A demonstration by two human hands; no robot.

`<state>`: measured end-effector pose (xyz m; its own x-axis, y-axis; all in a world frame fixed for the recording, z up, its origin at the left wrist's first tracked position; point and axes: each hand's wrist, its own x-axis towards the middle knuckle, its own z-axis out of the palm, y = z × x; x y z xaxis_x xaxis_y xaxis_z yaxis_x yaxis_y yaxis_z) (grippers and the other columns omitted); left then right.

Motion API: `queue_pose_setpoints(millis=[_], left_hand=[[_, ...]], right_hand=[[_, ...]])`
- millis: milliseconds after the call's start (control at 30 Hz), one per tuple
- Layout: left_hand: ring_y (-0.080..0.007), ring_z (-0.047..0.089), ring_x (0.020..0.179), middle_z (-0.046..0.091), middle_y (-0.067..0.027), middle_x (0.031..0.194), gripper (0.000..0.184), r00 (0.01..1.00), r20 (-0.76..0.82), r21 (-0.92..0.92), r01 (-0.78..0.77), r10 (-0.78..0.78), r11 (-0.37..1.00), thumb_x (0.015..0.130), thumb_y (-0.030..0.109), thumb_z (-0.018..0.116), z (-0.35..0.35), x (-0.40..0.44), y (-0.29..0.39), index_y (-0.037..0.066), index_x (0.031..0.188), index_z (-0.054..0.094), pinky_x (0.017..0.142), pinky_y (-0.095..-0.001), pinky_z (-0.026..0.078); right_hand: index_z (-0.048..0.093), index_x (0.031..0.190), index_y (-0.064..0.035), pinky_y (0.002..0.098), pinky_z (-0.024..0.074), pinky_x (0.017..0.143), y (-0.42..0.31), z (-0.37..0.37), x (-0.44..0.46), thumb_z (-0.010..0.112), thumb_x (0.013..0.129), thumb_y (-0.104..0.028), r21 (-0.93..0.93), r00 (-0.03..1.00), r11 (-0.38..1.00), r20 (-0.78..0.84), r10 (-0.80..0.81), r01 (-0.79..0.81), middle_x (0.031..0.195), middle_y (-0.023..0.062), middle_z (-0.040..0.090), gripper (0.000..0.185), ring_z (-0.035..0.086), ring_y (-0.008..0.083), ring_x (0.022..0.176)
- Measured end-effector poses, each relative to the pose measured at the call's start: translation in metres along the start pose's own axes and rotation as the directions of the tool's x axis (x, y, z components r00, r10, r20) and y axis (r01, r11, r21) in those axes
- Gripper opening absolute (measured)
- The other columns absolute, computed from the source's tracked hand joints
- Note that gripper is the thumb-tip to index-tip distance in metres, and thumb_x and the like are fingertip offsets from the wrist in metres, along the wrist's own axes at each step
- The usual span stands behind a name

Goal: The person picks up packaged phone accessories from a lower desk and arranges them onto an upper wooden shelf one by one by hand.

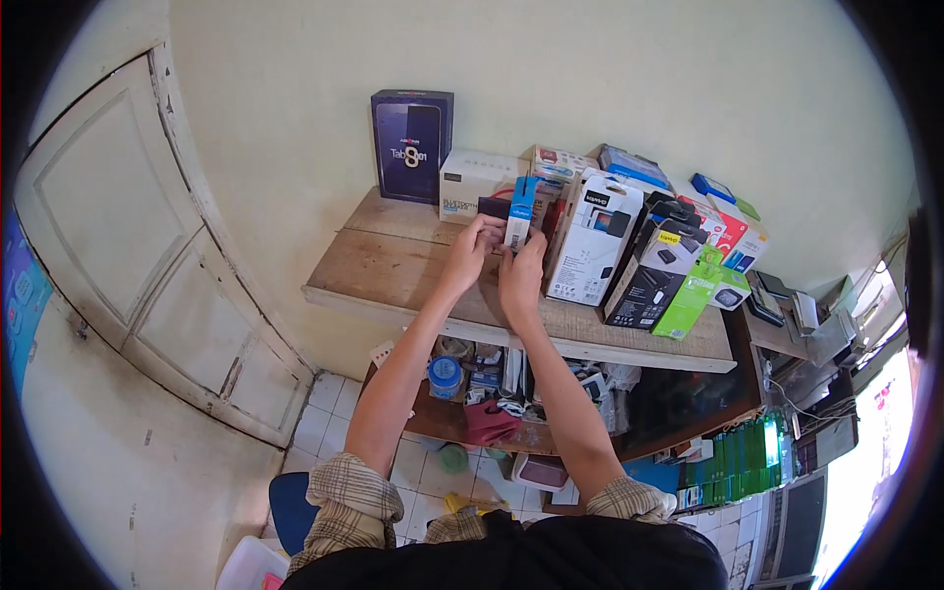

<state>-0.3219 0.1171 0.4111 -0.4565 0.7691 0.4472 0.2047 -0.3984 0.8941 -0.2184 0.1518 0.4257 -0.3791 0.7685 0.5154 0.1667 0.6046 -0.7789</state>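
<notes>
Over the wooden shelf (403,258), a small upright blue-and-white box (518,218) is held by my right hand (522,267), which is closed at its lower end. Just left of it, my left hand (474,248) has its fingers bent close to the box's side. A small dark flat piece (493,206) shows right above those fingers; whether they grip it or the box is hidden. Behind my hands stands a white Bluetooth speaker box (472,182), partly covered. A tall white Vivan box (594,241) stands right of my right hand.
A dark blue tablet box (413,147) stands at the shelf's left back. Black Vivan packaging (654,275) and a green box (688,300) crowd the right. Below are a blue-lidded jar (444,377) and mixed goods. A white door (147,226) is at left.
</notes>
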Motion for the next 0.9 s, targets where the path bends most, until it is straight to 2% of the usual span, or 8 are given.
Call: queue_pose_setpoints(millis=[133,200,300,333,400,567,667,900], left_hand=[[-0.0164,0.053,0.096,0.052,-0.0086,0.105,0.016,0.989,0.025,0.09,-0.149,0.148,0.985,0.089,0.008,0.044,-0.004,0.007,-0.016,0.002,0.104,0.049,0.086,-0.0307,0.042],[-0.0201,0.047,0.107,0.042,-0.0104,0.118,0.025,0.962,-0.012,0.448,-0.238,0.272,0.862,0.085,0.007,0.053,-0.007,0.01,-0.022,0.003,0.108,0.045,0.092,-0.0329,0.038],[-0.0237,0.041,0.113,0.035,-0.0127,0.123,0.043,0.969,-0.08,0.098,-0.226,0.234,0.969,0.079,0.009,0.062,-0.007,0.016,-0.025,0.004,0.114,0.036,0.095,-0.0346,0.034],[-0.0237,0.041,0.113,0.035,-0.0127,0.123,0.043,0.97,-0.077,0.097,-0.225,0.233,0.97,0.079,0.009,0.062,-0.009,0.016,-0.024,0.004,0.114,0.036,0.095,-0.0346,0.034],[-0.024,0.039,0.115,0.037,-0.0143,0.12,0.057,0.971,-0.143,0.154,-0.168,0.191,0.974,0.075,0.009,0.067,-0.016,0.017,-0.024,0.005,0.117,0.029,0.095,-0.0347,0.034],[-0.0238,0.048,0.105,0.049,-0.014,0.108,0.056,0.929,-0.24,0.234,-0.226,0.281,0.946,0.072,0.007,0.067,-0.012,0.023,-0.021,0.005,0.117,0.032,0.085,-0.0342,0.041],[-0.0245,0.051,0.1,0.051,-0.0157,0.105,0.051,0.954,-0.241,0.436,-0.06,0.181,0.898,0.072,0.008,0.067,-0.009,0.025,-0.022,0.002,0.115,0.039,0.081,-0.0341,0.044],[-0.0275,0.053,0.089,0.051,-0.0168,0.099,0.044,0.931,-0.263,0.549,-0.071,0.253,0.832,0.073,0.012,0.066,-0.004,0.025,-0.023,0.001,0.11,0.045,0.074,-0.0361,0.045]], right_hand=[[0.03,0.12,0.0045,0.044,0.0403,0.082,0.011,0.006,0.003,0.052,0.077,0.003,-0.009,0.991,0.995,-0.092,-0.102,0.102,0.114,0.0264,0.043,0.048,0.048,0.0423,0.099],[0.032,0.12,0.0051,0.0416,0.0401,0.083,0.018,0.007,0.004,0.052,0.077,0.005,0.116,0.984,0.981,-0.111,-0.141,0.154,0.114,0.0264,0.044,0.048,0.049,0.0393,0.1],[0.029,0.123,0.0064,0.0423,0.0388,0.087,0.022,0.009,0.007,0.048,0.078,0.007,0.23,0.994,0.967,-0.002,-0.109,0.106,0.12,0.0274,0.038,0.049,0.042,0.0426,0.109],[0.029,0.123,0.0064,0.0423,0.0388,0.087,0.024,0.01,0.008,0.048,0.078,0.007,0.229,0.994,0.968,-0.005,-0.106,0.104,0.12,0.0274,0.038,0.049,0.042,0.0426,0.109],[0.029,0.124,0.0064,0.042,0.0374,0.089,0.024,0.013,0.01,0.046,0.077,0.009,0.154,0.965,0.953,-0.059,-0.256,0.262,0.118,0.0274,0.039,0.05,0.042,0.042,0.109],[0.03,0.128,0.0027,0.0422,0.0399,0.084,0.026,0.007,0.014,0.048,0.08,0.004,-0.101,0.977,0.978,-0.09,-0.191,0.182,0.111,0.0243,0.039,0.051,0.045,0.0398,0.102],[0.025,0.13,0.0042,0.0429,0.0393,0.084,0.019,0.004,0.012,0.047,0.08,0.003,-0.198,0.987,0.97,-0.05,-0.151,0.138,0.112,0.0259,0.036,0.055,0.044,0.0403,0.101],[0.014,0.13,0.0096,0.0447,0.0351,0.089,0.006,0.0,-0.002,0.047,0.075,0.01,-0.131,0.98,0.973,-0.034,-0.197,0.191,0.117,0.0292,0.029,0.063,0.036,0.043,0.108]])
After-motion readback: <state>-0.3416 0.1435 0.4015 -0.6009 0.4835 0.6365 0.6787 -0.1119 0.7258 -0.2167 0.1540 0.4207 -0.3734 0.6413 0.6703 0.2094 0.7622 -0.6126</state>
